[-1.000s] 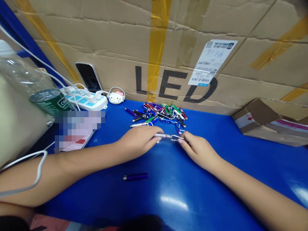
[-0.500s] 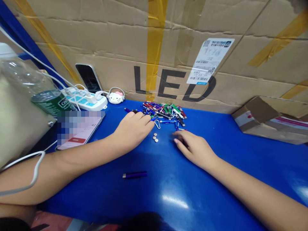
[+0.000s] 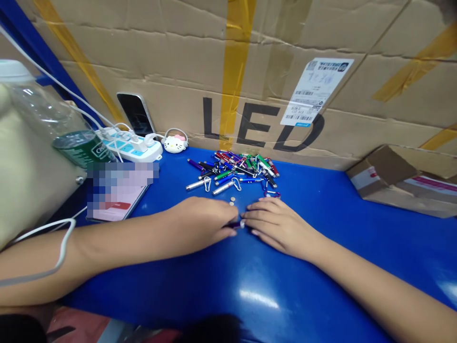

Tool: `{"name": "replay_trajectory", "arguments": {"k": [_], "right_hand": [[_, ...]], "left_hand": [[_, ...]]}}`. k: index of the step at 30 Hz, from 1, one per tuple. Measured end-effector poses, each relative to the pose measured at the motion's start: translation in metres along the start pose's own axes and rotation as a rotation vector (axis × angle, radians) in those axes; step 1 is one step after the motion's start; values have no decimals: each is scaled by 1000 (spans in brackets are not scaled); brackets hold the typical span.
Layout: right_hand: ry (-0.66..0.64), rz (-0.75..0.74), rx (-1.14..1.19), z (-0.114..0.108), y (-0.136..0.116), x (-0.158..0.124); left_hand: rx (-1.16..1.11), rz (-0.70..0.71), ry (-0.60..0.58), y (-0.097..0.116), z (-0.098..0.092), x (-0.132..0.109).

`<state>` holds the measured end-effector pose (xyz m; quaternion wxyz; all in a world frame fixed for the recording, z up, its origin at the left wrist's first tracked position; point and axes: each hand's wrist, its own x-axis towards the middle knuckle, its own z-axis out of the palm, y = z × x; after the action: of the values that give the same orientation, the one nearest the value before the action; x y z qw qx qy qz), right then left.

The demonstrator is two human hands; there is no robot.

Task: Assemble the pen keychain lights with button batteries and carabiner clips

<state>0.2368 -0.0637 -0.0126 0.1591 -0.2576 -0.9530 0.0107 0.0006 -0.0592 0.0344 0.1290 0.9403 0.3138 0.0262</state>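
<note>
My left hand (image 3: 203,219) is closed round a slim dark purple flashlight tube (image 3: 234,225) above the blue table, its silvery end pointing right. Most of the tube is hidden by the hand. My right hand (image 3: 274,221) rests just right of that end, palm down, its fingers stretched out; whether the fingertips touch the tube I cannot tell. Small round button cells (image 3: 233,199) lie right behind my left hand. Further back is a pile of coloured keychain flashlights (image 3: 246,166) with small carabiners, and a silver flashlight (image 3: 223,188) lies at its front.
A large cardboard box (image 3: 171,62) marked LED stands along the back. On the left are a phone lying flat (image 3: 137,202), a power strip (image 3: 137,150), a plastic bottle (image 3: 82,147) and a white cable (image 3: 64,243). An opened small carton (image 3: 389,176) sits at right.
My left hand has come from the pile toward me and picked up the purple tube from the table. Two silver flashlights now show at the pile's front. My right hand's fingers have straightened.
</note>
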Motion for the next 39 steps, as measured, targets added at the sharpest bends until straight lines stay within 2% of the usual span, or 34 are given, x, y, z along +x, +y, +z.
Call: {"name": "replay_trajectory", "arguments": {"k": [2,6,9,15,19,24,28,30,32,35,39], "right_hand": [[33,39,8,1,-1,0],[-45,77,20,4,-3,2],[-52,70,17,5,-3,2],[107,21,50,7,-1,-2],[175,83,112,10,0,-2],[221,169,223,11,-3,3],[410,316,225,4,-12,5],[495,342,220,-1,-19,4],[523,309,227,-6,-26,4],[497,219,242,-9,-33,4],[513,135,226,-8,-33,5]], "left_hand": [[-143,-56,60,-5,6,10],[-314,-146,128,-12,19,20],[-375,-152,170,-15,26,20],[-340,-132,237,-14,33,18],[-304,-101,284,-15,38,19],[-309,-90,284,-16,40,19],[-294,-61,266,-16,38,19],[-274,-27,257,-15,38,19],[-260,18,253,-14,39,19],[-255,89,264,-13,42,18],[-256,138,299,-13,45,18]]}}
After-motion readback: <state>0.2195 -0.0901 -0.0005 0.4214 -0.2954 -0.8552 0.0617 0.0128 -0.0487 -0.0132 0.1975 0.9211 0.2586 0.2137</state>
